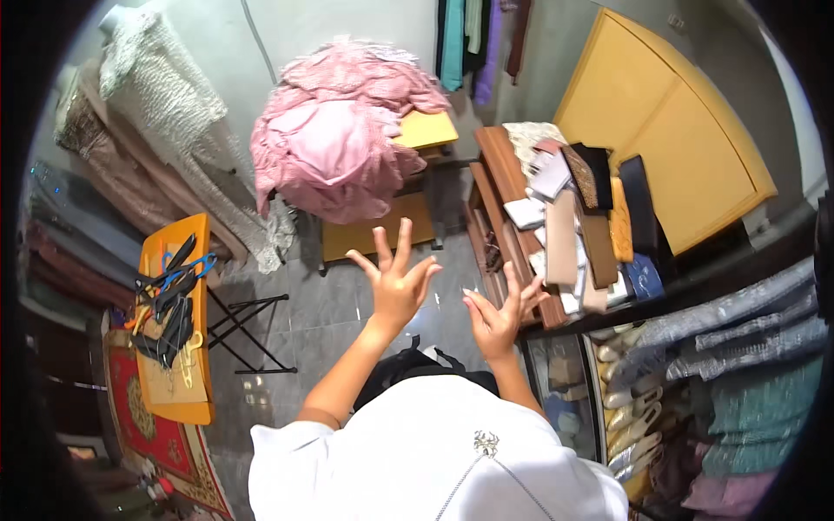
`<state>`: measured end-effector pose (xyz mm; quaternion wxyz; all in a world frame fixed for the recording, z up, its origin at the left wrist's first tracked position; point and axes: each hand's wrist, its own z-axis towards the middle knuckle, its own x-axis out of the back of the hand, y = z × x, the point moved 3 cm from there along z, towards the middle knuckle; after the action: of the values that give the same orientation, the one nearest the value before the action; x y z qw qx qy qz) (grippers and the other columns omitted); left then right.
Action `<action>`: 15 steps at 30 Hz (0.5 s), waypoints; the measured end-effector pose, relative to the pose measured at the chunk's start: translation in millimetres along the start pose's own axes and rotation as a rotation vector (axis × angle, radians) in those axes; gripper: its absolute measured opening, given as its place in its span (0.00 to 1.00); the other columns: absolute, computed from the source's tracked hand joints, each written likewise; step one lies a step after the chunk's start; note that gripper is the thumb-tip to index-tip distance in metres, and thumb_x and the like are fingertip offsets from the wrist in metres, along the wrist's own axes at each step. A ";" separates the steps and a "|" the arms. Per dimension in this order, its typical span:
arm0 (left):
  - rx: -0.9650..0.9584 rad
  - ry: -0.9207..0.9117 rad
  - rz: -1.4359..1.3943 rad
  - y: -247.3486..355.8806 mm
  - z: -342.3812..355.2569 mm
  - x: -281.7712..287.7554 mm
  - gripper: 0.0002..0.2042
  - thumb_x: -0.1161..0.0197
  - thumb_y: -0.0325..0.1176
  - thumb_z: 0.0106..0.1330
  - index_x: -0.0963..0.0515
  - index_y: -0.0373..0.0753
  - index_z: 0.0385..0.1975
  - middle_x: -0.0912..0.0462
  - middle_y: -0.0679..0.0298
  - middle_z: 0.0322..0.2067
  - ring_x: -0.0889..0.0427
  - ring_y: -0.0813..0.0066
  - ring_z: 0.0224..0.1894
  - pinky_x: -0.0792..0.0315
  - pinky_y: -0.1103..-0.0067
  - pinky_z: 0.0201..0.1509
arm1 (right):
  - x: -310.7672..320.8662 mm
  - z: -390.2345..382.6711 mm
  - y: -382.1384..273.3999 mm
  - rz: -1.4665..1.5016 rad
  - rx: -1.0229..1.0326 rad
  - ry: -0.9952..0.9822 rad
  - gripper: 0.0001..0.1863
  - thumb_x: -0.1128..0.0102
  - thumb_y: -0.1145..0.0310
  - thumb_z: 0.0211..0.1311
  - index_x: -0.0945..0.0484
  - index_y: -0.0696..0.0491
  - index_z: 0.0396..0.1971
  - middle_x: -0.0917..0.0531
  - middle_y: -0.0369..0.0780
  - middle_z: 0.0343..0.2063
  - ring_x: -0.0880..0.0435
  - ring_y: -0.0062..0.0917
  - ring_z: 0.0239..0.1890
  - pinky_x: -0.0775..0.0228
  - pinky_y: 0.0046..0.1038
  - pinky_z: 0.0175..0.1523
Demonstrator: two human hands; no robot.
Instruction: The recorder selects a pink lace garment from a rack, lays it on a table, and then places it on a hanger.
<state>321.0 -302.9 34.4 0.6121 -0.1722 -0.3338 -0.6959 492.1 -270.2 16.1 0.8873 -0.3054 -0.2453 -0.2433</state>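
Note:
My left hand (pixel 393 282) is raised in front of me with its fingers spread and nothing held. To its right and a little lower, my right hand (pixel 496 321) is also open and empty, its fingers apart. Beyond my hands, a heap of pink embellished fabric (pixel 334 148) rests on a small yellow wooden table (pixel 421 128) with a lower shelf. Beside my right hand, folded cloths and flat pouches (pixel 559 230) in beige, white, brown, black and blue lie on a brown wooden surface (pixel 497 156).
An orange folding table (pixel 200 391) holds hangers and dark items at left, near long gowns (pixel 174 130) and a red patterned rug (pixel 130 408). A tall yellow cabinet (pixel 660 130) stands back right. Shoes (pixel 630 417) and hanging garments (pixel 756 408) fill the lower right.

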 end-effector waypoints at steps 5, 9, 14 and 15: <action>0.259 -0.008 0.141 -92.0 -29.4 14.4 0.04 0.36 0.35 0.54 0.18 0.53 0.29 0.45 0.59 0.64 0.63 0.47 0.68 0.86 0.41 0.55 | -86.8 31.1 -23.5 0.105 0.088 -0.226 0.07 0.35 0.66 0.48 0.17 0.39 0.29 0.41 0.41 0.62 0.67 0.52 0.67 0.87 0.63 0.60; 0.404 0.015 0.283 -130.1 -49.8 23.9 0.07 0.30 0.37 0.47 0.23 0.49 0.15 0.43 0.57 0.63 0.61 0.48 0.68 0.82 0.42 0.58 | -138.5 54.1 -24.2 0.233 0.152 -0.339 0.03 0.33 0.63 0.44 0.18 0.43 0.20 0.39 0.40 0.61 0.66 0.52 0.67 0.88 0.64 0.58; 0.659 -0.056 0.365 -172.1 -78.4 26.6 0.14 0.33 0.44 0.50 0.24 0.46 0.10 0.43 0.57 0.63 0.60 0.46 0.68 0.85 0.40 0.56 | -209.0 85.4 -18.8 0.233 0.195 -0.469 0.10 0.33 0.59 0.45 0.19 0.47 0.14 0.40 0.41 0.61 0.64 0.52 0.67 0.87 0.64 0.58; 0.679 -0.045 0.418 -183.6 -83.6 24.2 0.13 0.34 0.44 0.50 0.23 0.46 0.11 0.44 0.57 0.64 0.60 0.46 0.68 0.85 0.40 0.55 | -225.3 91.9 -18.1 0.255 0.197 -0.469 0.10 0.33 0.59 0.45 0.19 0.47 0.15 0.40 0.41 0.61 0.64 0.52 0.67 0.87 0.64 0.58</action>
<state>153.0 -372.0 -56.5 0.7553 -0.0394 -0.5157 -0.4025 283.7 -158.5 -44.1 0.8553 -0.2939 -0.4257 -0.0274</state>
